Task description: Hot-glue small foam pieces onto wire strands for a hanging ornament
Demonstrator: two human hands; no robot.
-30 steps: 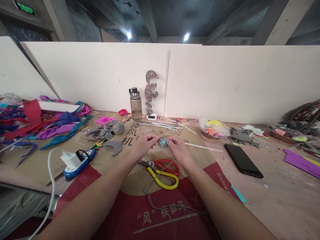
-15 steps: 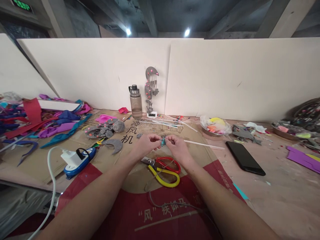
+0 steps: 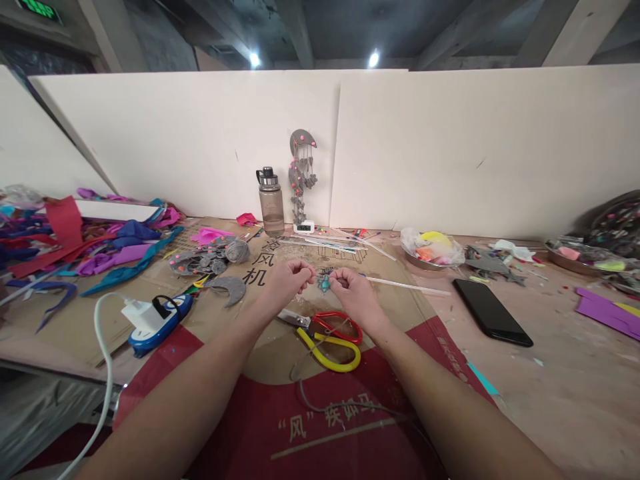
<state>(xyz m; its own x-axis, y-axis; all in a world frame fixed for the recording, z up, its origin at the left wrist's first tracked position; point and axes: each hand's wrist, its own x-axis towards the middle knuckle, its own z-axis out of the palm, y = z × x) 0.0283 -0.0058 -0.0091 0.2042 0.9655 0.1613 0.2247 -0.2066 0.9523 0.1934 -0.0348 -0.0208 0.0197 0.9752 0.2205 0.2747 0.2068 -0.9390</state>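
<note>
At the frame's centre, the right hand (image 3: 354, 291) pinched a small turquoise ornament (image 3: 325, 284), while the left hand (image 3: 289, 285) pressed its fingertips together nearby. Red-and-yellow-handled scissors (image 3: 336, 367) lay below.

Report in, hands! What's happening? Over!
Right hand pinching small turquoise piece. Left hand beside it, apart. Scissors lying close by.

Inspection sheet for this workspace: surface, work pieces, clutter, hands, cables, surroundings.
Surface: cardboard over a pinkish, stained table.
Work pieces: turquoise piece between the hands; scissors nearer the wearer, gray cord partly across them.
Clutter: cloth scraps left, phone right, bottle behind.
Hands: right pinches the turquoise piece; left pinched closed, contents unclear.
Cables: white cable from blue power strip, hanging past the table edge.
Surroundings: white boards behind, lamps lit.
</note>
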